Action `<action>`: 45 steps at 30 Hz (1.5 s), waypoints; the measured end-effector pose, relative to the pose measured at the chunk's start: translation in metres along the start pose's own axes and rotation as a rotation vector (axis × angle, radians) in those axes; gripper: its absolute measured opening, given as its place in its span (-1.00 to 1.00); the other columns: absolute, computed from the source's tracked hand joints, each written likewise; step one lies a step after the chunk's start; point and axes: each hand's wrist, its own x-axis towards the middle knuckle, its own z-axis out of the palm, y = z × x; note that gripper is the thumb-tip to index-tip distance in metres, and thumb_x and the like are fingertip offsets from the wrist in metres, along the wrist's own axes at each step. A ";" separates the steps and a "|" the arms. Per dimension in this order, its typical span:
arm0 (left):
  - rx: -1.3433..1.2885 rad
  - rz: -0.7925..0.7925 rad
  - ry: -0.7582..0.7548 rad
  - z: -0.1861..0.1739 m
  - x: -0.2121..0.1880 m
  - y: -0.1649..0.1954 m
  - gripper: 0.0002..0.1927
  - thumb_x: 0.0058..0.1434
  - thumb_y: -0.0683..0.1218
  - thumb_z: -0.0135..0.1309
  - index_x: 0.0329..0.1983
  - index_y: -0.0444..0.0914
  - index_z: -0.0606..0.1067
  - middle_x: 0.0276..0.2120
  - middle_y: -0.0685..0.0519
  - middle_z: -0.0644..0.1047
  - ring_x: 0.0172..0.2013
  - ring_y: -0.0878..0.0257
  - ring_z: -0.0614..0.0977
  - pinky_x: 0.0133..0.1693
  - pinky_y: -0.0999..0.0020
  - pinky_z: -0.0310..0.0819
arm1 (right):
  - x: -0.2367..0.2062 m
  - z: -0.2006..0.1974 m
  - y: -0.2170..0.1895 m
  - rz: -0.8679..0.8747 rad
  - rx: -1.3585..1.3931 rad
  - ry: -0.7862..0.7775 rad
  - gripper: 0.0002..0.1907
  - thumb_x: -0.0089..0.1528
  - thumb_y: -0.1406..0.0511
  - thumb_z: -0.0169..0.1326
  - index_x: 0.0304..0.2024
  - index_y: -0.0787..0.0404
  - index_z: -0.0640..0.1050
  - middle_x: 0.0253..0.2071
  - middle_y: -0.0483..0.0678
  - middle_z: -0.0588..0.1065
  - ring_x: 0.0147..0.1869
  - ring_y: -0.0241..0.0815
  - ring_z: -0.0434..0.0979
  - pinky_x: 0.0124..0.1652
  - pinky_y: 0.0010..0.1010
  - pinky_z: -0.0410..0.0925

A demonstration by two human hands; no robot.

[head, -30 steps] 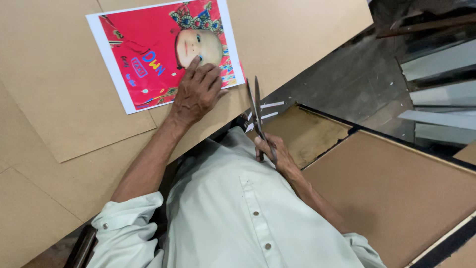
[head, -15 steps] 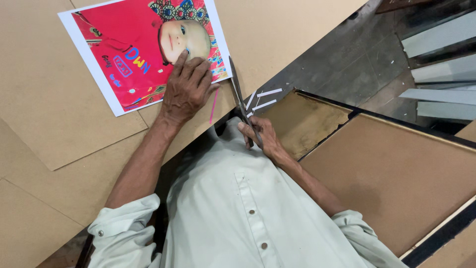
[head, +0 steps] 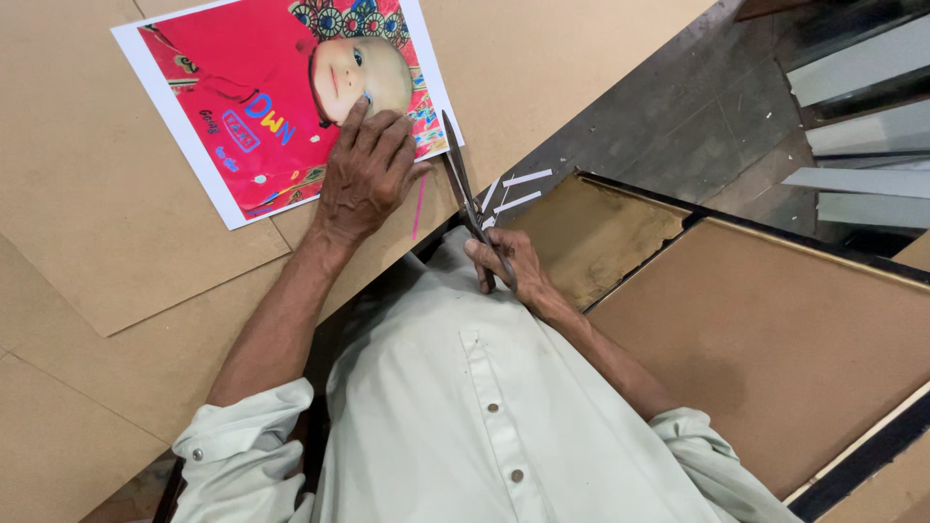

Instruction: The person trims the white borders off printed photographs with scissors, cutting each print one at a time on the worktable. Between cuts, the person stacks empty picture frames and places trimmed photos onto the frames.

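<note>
My left hand lies flat on the lower right corner of a large red printed photo with a white border, pressing it onto a brown board. My right hand grips the handles of long metal scissors. Their blades point up along the photo's right edge, and whether they touch the paper I cannot tell. A thin pink strip lies just below that corner, beside my left hand.
Several narrow white paper trimmings lie on the dark floor to the right of the scissors. Brown boards in dark frames fill the right side. Grey metal slats sit at the upper right. My pale shirt fills the bottom.
The scissors have come up from below the photo to its right edge. A pink strip now lies under the corner. My left hand stays pressed on the photo.
</note>
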 end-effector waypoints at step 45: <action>-0.033 0.064 -0.272 0.002 0.045 0.067 -0.21 0.16 0.27 0.14 0.17 -0.48 0.47 0.28 -0.37 0.38 0.37 -0.27 0.25 0.35 -0.34 -0.08 | -0.048 -0.066 0.065 -0.029 0.091 0.465 -0.63 0.27 0.09 0.17 -0.38 0.27 0.49 -0.57 -0.06 0.49 -0.52 -0.25 0.57 -0.47 -0.43 0.44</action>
